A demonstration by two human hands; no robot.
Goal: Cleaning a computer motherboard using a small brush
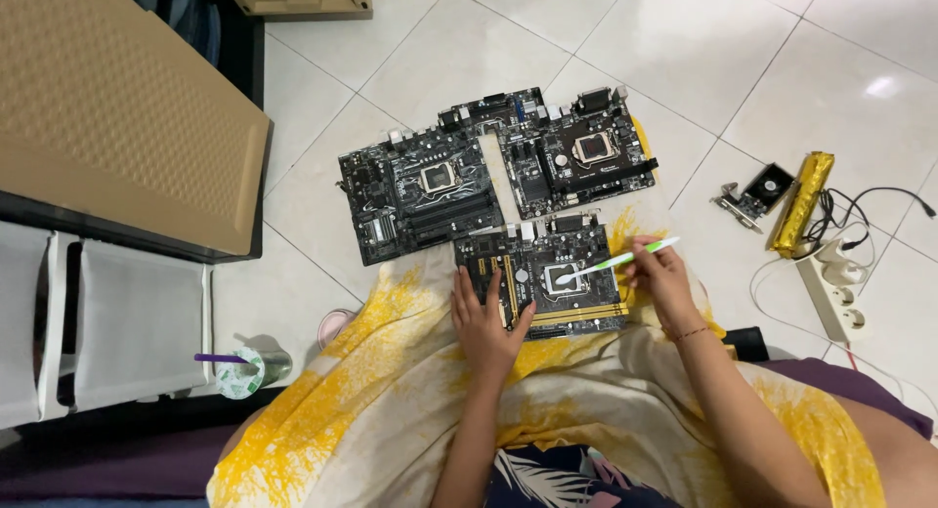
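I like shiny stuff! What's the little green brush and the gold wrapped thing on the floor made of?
The brush in the right hand looks like smooth plastic: its green-and-white handle is evenly coloured and glossy. The gold thing looks like crinkly metallic foil or film, since it shines and creases; what's inside is hidden.

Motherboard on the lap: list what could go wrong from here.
1. The motherboard rests on yellow-and-white cloth, steadied only by the left hand; it might slide or tilt.
2. The brush in the right hand works at the processor socket; hard strokes could damage it.
3. The lidded cup on the floor could tip and spill.
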